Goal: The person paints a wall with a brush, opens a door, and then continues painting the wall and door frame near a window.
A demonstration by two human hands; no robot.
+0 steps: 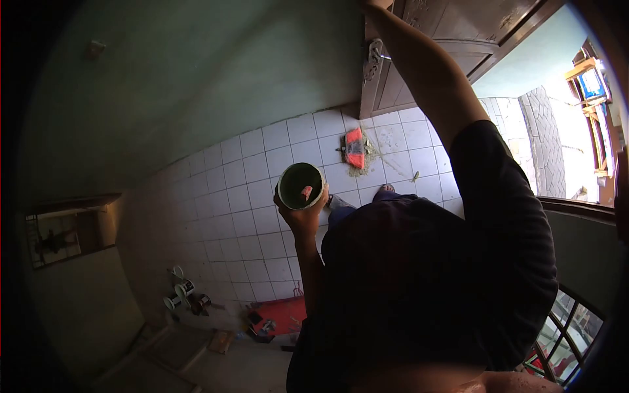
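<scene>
My left hand (303, 219) is wrapped round a round, open-topped container (286, 175) with a pale rim and a dark green inside. A small pinkish-red piece (306, 192) shows in it. My right arm is raised across the upper part of the view, and my right hand (378, 4) is cut off by the top edge, close to the upper part of a brown wooden door (452, 26). Its fingers cannot be made out. On the tiled floor (262, 216) beyond my feet lies an orange-red and grey flat object (354, 148) with greenish crumbs scattered round it.
A metal door handle (373, 56) juts from the door, beside a green wall (216, 78). Bright paving (544, 131) shows through the doorway at right. A red mat-like item (285, 316) with small objects and several cups or spools (185, 288) lie at lower left.
</scene>
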